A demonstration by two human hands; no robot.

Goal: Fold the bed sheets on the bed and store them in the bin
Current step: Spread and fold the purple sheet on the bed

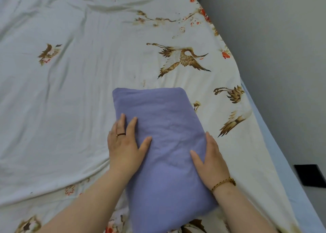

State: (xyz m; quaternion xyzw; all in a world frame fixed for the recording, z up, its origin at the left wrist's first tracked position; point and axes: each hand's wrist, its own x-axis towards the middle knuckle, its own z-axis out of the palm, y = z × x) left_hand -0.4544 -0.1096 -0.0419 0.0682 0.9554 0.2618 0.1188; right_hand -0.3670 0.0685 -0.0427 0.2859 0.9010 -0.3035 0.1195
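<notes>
A lavender bed sheet lies folded into a thick rectangle on the bed, slightly right of centre. My left hand, with a ring on one finger, lies flat on the bundle's left edge with straight fingers. My right hand, with a gold bracelet at the wrist, rests along its right edge, thumb on top of the cloth and fingers down its side. Under the bundle a white sheet printed with brown cranes and red flowers is spread over the bed. No bin is in view.
The bed's right edge runs diagonally down the frame, with a pale blue strip along it. Beyond it are a grey wall and a dark square object low at the right.
</notes>
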